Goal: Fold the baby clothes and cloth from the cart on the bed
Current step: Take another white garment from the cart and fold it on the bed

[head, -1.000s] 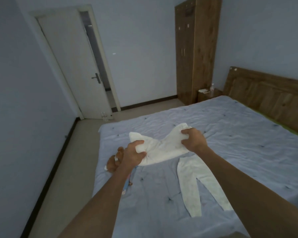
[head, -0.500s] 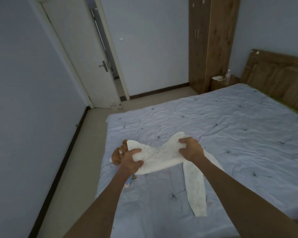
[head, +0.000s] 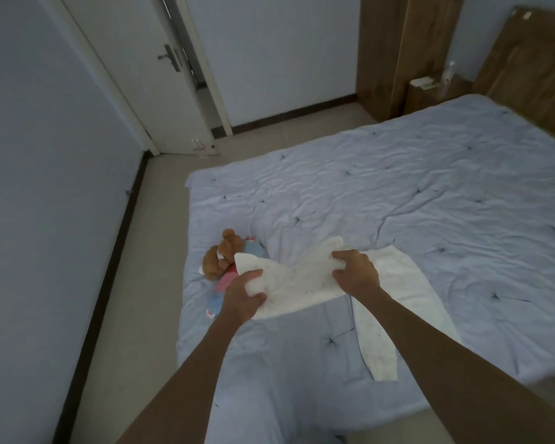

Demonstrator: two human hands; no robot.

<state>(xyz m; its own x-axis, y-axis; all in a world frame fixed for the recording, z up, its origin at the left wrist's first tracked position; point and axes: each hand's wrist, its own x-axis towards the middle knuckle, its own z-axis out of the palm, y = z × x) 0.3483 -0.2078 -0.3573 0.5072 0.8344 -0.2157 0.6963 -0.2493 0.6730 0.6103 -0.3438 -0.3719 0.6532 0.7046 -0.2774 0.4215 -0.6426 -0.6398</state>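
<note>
1. Head view: both hands have drawn the white baby garment [head: 305, 280] lower and nearer the bed's [head: 430, 193] left edge, beside a soft toy [head: 220, 259].
2. Left hand [head: 242, 299] and right hand [head: 356, 272] each pinch the garment closed-fingered; its legs trail flat toward the near edge.
3. Folding seems underway; next likely calls for laying the held half down squarely.

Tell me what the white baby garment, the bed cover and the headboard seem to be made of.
White baby garment: soft thin fabric, probably cotton knit; it bunches in the left hand and right hand and carries tiny specks.
Bed cover: pale blue quilted cloth, matte, with wrinkles and tufted stitch points.
Headboard: brown wood or wood-look laminate, showing grain.
</note>
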